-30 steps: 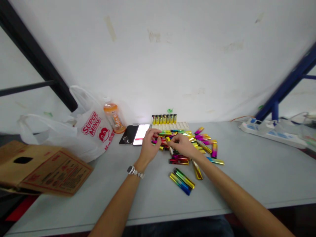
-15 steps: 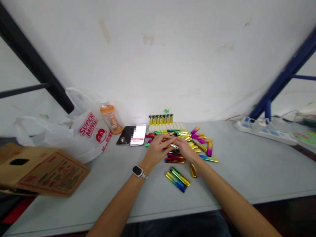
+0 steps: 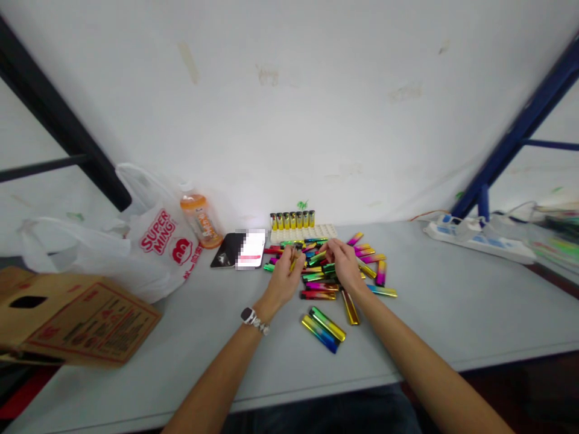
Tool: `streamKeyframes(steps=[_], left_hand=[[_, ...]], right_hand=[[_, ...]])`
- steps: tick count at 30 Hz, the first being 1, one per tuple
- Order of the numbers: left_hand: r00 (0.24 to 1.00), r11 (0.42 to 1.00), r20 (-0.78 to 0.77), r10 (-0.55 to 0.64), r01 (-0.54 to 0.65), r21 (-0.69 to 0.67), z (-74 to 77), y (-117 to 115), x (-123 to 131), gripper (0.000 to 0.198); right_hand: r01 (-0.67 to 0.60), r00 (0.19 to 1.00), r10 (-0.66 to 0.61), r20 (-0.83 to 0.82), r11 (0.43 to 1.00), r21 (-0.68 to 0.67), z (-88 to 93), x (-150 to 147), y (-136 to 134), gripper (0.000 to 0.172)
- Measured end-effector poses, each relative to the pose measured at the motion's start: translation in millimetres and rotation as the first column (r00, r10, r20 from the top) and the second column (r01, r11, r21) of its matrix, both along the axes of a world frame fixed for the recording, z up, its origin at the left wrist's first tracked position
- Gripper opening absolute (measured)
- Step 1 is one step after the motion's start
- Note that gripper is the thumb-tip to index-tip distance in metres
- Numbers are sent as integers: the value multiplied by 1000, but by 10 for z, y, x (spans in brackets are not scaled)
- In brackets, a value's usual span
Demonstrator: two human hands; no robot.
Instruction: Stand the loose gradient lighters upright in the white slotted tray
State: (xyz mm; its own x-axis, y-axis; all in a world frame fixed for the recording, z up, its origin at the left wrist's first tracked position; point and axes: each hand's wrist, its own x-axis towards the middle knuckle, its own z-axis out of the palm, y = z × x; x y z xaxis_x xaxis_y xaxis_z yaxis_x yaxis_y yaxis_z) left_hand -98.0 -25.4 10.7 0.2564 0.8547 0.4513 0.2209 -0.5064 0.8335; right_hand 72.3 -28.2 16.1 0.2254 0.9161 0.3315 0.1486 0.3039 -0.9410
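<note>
My left hand (image 3: pixel 284 277) is closed on a gold lighter (image 3: pixel 294 260), at the left side of a pile of shiny coloured lighters. At the pile's right part, my right hand (image 3: pixel 342 264) has its fingers bent together; what lies between them is hidden. A green lighter (image 3: pixel 318 259) lies close to the right fingertips. Behind the pile, a row of small gold lighters (image 3: pixel 292 220) stands upright in a cream holed tray (image 3: pixel 323 231). A green-yellow lighter (image 3: pixel 328 323) and a yellow-blue lighter (image 3: pixel 320 333) lie side by side nearer the front edge.
Left of the pile, a phone (image 3: pixel 224 250) with part of its screen blurred lies on the grey table (image 3: pixel 429 313). An orange drink bottle (image 3: pixel 201 220), a white plastic bag (image 3: pixel 156 265) and a cardboard box (image 3: pixel 94 319) stand farther left. A power strip (image 3: pixel 479 239) lies at the right.
The hands were together over the pile; now they are apart, the left drawn slightly left with the gold lighter showing in it. More of the pile's middle is visible.
</note>
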Motion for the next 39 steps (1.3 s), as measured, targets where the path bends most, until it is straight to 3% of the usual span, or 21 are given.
streamKeyframes(steps=[7, 16, 24, 28, 33, 36, 39], left_hand=[[994, 993, -37, 100, -102, -63, 8, -79, 109, 49], [971, 991, -199, 133, -132, 19, -6, -23, 82, 38], [980, 992, -161, 115, -121, -28, -18, -33, 89, 38], [988, 991, -89, 123, -128, -49, 5, -52, 97, 29], [999, 998, 36, 34, -32, -61, 35, -39, 81, 22], [999, 993, 35, -7, 11, -116, 57, -41, 64, 26], [1000, 998, 6, 0, 0, -61, 59, -41, 58, 31]], right_hand=[[-53, 996, 54, 71, 998, -20, -65, -71, -14, 40], [-74, 996, 75, 44, 997, -27, -108, -81, -1, 40], [-84, 995, 87, 46, 995, -53, -85, -90, -18, 41], [-79, 995, 82, 60, 995, -53, -80, -77, -16, 41], [-58, 996, 60, 61, 998, -28, -83, -53, -3, 39], [-51, 996, 53, 67, 998, -23, -88, -46, 3, 39], [-53, 996, 54, 65, 998, -20, -89, -49, 4, 40]])
